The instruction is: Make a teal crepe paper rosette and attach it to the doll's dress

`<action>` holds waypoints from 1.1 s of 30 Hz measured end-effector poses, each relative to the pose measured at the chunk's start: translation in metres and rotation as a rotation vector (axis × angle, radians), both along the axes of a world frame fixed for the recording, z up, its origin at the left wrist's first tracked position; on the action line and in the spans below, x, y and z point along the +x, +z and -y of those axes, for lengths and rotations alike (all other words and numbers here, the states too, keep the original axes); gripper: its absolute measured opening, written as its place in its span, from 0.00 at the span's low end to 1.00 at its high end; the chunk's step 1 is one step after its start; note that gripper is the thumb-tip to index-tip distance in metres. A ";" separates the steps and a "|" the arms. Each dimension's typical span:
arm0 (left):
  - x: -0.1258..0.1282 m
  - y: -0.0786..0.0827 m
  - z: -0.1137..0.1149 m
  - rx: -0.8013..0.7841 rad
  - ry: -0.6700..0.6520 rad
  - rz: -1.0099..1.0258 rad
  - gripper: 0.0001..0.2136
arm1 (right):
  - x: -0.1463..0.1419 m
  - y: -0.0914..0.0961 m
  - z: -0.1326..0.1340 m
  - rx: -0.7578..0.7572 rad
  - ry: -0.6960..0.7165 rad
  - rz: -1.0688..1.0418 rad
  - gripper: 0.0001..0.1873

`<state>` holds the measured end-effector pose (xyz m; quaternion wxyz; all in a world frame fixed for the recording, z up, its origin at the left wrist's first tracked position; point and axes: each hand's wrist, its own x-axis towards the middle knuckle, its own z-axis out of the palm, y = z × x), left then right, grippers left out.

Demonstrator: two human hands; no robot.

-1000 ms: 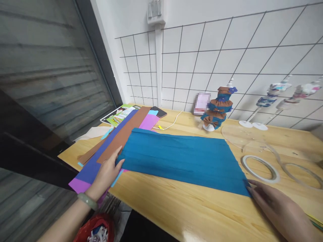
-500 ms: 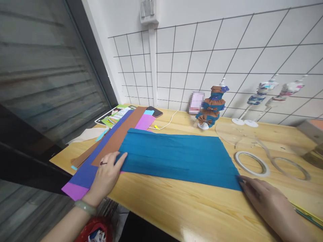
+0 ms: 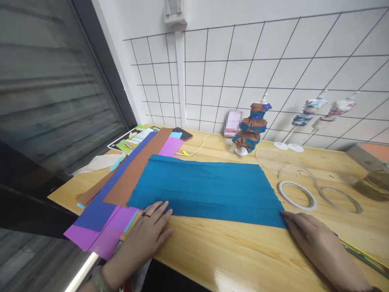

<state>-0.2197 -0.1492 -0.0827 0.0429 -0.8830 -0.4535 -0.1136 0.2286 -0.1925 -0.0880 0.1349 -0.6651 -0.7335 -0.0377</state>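
- Head cam, only view I've got: the wide teal-blue sheet of thin crinkly paper (image 3: 200, 190) lies flat mid-frame on the pale wooden table (image 3: 219, 253).
- My left hand (image 3: 148, 231), lower left of centre, is palm down and open, fingers a bit spread, fingertips resting on the sheet's near edge. Not gripping anything.
- My right hand (image 3: 319, 243), lower right, has its fingers together, tips touching the sheet's near right corner. Can't tell if I'm pinching it or just pressing.
- Left of frame: a long brown paper strip (image 3: 142, 170) lying over a violet-blue paper strip (image 3: 95, 213), with bright purple paper (image 3: 106, 233) poking out underneath, lower left.
- Right of centre: a flat white tape roll (image 3: 314, 201), near my right hand but not touching it.
- Upper right: a little figure in ruffled brown-and-teal layers (image 3: 251, 132), standing well apart from both hands.
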 end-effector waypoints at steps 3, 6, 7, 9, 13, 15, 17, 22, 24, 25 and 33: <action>-0.002 -0.002 0.007 -0.005 0.007 -0.024 0.24 | 0.001 0.002 -0.002 0.012 0.030 0.025 0.19; -0.002 -0.002 0.012 -0.024 -0.017 -0.047 0.28 | -0.014 0.012 -0.005 0.062 0.082 0.011 0.19; -0.002 -0.002 0.013 -0.030 -0.022 -0.052 0.28 | -0.024 0.017 -0.007 0.083 0.099 -0.022 0.19; -0.001 -0.001 0.015 -0.034 -0.028 -0.055 0.29 | -0.048 0.028 -0.012 0.042 0.148 -0.090 0.17; 0.000 0.000 0.016 -0.030 -0.029 -0.060 0.30 | -0.097 0.044 -0.028 -0.063 0.241 -0.162 0.18; 0.000 0.000 0.017 -0.022 -0.028 -0.051 0.30 | -0.116 0.047 -0.036 -0.130 0.268 -0.219 0.19; 0.000 0.001 0.017 -0.018 -0.022 -0.040 0.30 | -0.130 0.048 -0.042 -0.192 0.268 -0.297 0.20; -0.001 0.000 0.019 -0.038 -0.009 -0.031 0.30 | -0.148 0.039 -0.052 -0.265 0.219 -0.480 0.22; -0.001 -0.001 0.019 -0.046 -0.005 -0.029 0.30 | -0.149 0.032 -0.054 -0.233 0.196 -0.531 0.22; -0.001 -0.001 0.020 -0.048 -0.006 -0.027 0.30 | -0.148 0.028 -0.055 -0.210 0.189 -0.550 0.21; 0.000 0.003 0.021 -0.084 0.011 -0.062 0.29 | -0.141 0.007 -0.053 -0.023 0.304 -0.437 0.14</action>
